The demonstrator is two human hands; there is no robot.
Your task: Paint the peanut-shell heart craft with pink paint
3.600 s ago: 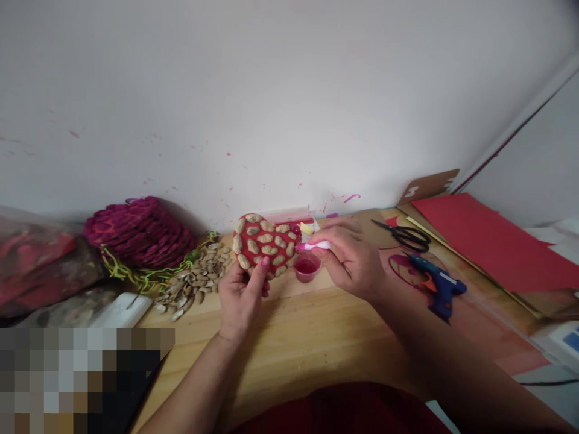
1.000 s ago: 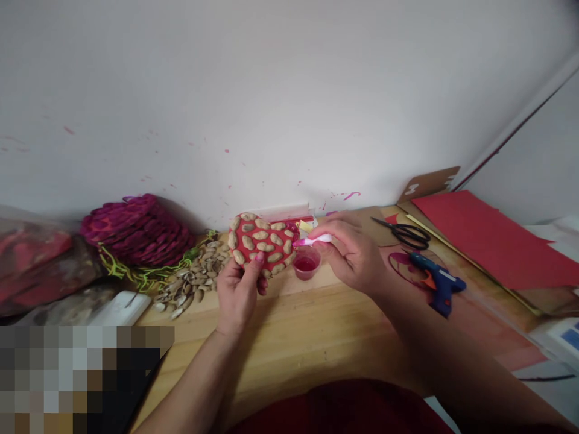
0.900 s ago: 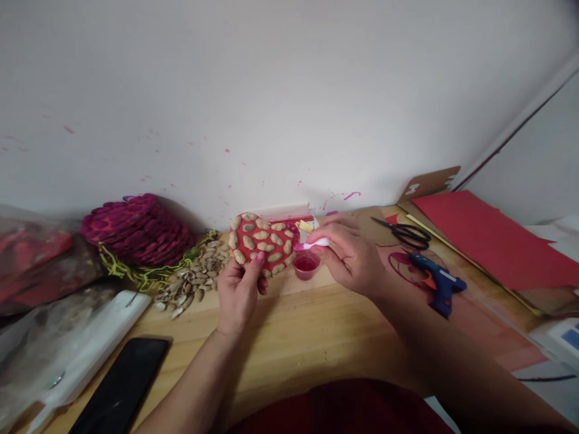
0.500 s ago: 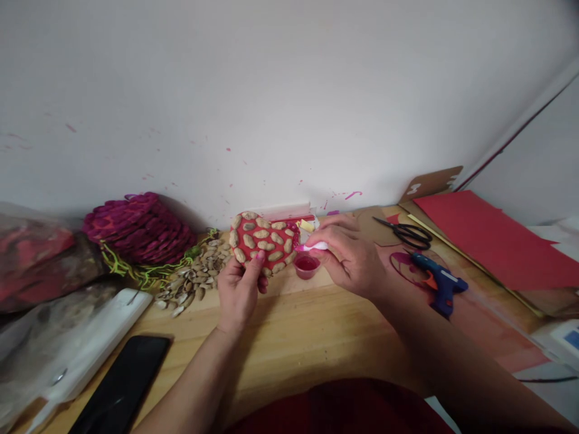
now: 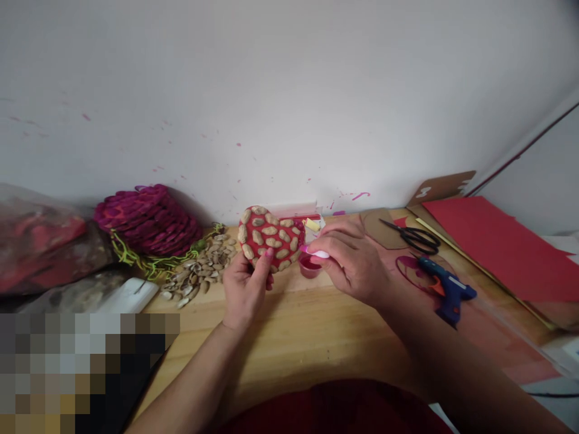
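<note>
Everything on the counter (image 5: 289, 346) has slid a little to the right in the view since the last frame, the peanut-covered red heart (image 5: 270, 239) and both hands included. At far left lie cloudy plastic bags (image 5: 43, 247), then a purple stack (image 5: 147, 220) with green strands (image 5: 147, 265) at its foot, and loose peanut shells (image 5: 199, 270). Next, the left grip (image 5: 245, 288) pinches the heart by its lower edge, thumb on the front and fingers behind, so most of it rises above the hand. Just right of it, the right grip (image 5: 357, 262) is pressed together on a white applicator (image 5: 319, 254), pink tip at the heart's right edge; contact is unclear. A cup (image 5: 310, 269) stands below the tip. Farther right are black scissors (image 5: 416, 237), a blue glue gun (image 5: 450, 292) and red sheets (image 5: 493, 247).
</note>
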